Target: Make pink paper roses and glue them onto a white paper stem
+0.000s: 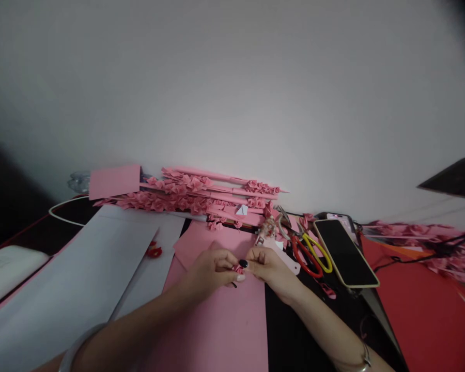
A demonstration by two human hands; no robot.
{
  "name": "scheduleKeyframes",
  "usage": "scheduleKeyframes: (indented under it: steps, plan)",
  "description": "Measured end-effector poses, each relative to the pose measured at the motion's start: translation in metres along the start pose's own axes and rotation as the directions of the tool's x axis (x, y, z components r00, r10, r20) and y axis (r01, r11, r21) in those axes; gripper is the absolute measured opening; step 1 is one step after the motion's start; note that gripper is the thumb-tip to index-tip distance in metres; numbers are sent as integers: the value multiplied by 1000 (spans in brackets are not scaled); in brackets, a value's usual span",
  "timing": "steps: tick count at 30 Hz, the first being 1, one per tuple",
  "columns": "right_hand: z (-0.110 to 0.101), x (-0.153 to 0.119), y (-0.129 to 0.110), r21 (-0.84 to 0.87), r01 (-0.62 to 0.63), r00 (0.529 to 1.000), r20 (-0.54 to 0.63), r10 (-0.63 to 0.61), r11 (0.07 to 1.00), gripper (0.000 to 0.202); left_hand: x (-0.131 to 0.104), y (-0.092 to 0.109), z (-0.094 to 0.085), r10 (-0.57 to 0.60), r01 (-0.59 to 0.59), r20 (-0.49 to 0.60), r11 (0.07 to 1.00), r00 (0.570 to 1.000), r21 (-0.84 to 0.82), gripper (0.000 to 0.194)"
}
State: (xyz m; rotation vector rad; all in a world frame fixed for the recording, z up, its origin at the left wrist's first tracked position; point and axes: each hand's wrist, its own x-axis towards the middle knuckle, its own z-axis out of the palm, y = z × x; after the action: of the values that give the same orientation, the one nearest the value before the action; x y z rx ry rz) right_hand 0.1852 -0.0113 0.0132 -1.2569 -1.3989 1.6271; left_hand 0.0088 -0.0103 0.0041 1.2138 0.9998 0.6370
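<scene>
Over a large pink paper sheet (225, 330), both hands meet at a small curled pink paper piece (238, 269). My left hand (213, 271) pinches it from the left between thumb and fingers. From the right, my right hand (269, 268) has its thumb and fingers closed at the same piece. A thin dark tip sticks out just below the left thumb. Bundles of pink paper flowers (186, 191) on long stems lie behind the hands along the wall. Several small pink paper roses (217, 225) rest just beyond the pink sheet.
Red-handled scissors (306, 257) and yellow-handled scissors (321, 253) lie right of my hands, beside a phone (344, 253). Red paper (418, 305) covers the far right. White sheets (73, 268), a small red item (154, 251) and a white box (10, 271) are on the left.
</scene>
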Motion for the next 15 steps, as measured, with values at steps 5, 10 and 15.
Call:
scheduleKeyframes:
  steps: [5,10,15]
  plan:
    - [-3,1,4,36,-23,999,41,22,999,41,1,-2,0,-10,10,23,1000,1000,-18,18]
    - [-4,3,10,107,6,1000,-4,-6,994,40,0,-1,0,-10,10,13,999,1000,-32,16]
    - [-1,4,8,66,48,997,-58,-45,997,37,1,0,0,-9,9,1,1000,1000,-21,14]
